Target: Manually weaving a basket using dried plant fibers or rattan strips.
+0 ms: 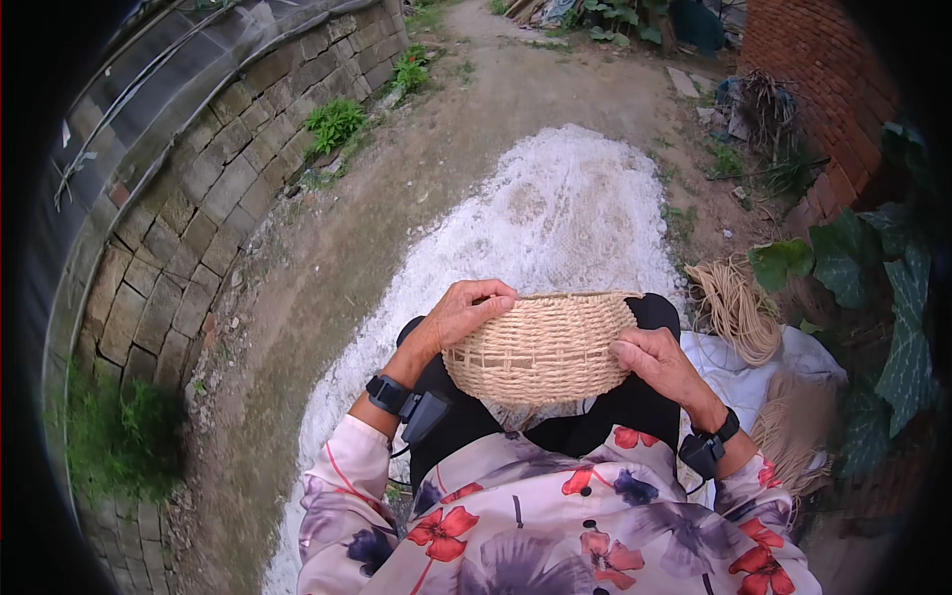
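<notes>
The left hand [464, 309] curls over the upper left rim of a woven straw basket [540, 347], fingers bent down over the edge and thumb against the outer wall, so its grip is closed on the rim. The right hand [656, 362] presses against the basket's right side, fingers folded onto the weave near the rim; its grip is closed on the wall there. The basket rests on the person's lap, on dark trousers, its rounded woven side turned toward the camera, held between the two hands. Each wrist carries a black band with a small device, and flowered sleeves come in from the lower edge.

Just right of the lap, a bundle of loose straw strands [734, 309] lies on a white cloth [793, 357]. Ahead of the knees a patch of pale white powder [555, 218] spreads over the dirt ground. A curved stone block wall [198, 208] runs along the left, and a red brick wall [823, 69] stands at the upper right, with broad green leaves [873, 288] below it.
</notes>
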The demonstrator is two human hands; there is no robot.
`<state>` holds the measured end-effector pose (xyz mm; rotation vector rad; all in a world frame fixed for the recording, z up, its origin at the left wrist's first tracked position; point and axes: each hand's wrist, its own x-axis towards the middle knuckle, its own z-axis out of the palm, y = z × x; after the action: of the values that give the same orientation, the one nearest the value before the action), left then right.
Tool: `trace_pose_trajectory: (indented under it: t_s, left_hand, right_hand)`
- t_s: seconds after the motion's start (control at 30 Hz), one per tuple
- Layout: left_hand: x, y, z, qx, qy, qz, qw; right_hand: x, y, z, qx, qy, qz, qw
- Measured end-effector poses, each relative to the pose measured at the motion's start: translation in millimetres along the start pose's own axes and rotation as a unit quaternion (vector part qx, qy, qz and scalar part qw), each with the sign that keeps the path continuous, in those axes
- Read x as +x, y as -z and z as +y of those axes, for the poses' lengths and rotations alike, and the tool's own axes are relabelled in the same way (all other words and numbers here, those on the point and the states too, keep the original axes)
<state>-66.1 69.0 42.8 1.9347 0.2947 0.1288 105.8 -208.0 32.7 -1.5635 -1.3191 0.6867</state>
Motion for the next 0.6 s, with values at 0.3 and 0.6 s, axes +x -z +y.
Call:
trace_pose_trajectory:
  t_s: [0.3,0.6]
  left_hand:
    - [42.6,-14.3,36.1,0.122,-0.033,-0.084,0.988]
    - [70.2,-57.1,37.2,0.227,0.021,-0.108,0.968]
  right_hand:
    - [-9.4,-11.1,12.5,0.08,-0.087,0.096,0.988]
    - [-47.5,-18.5,11.7,-0.004,-0.326,-0.171,0.93]
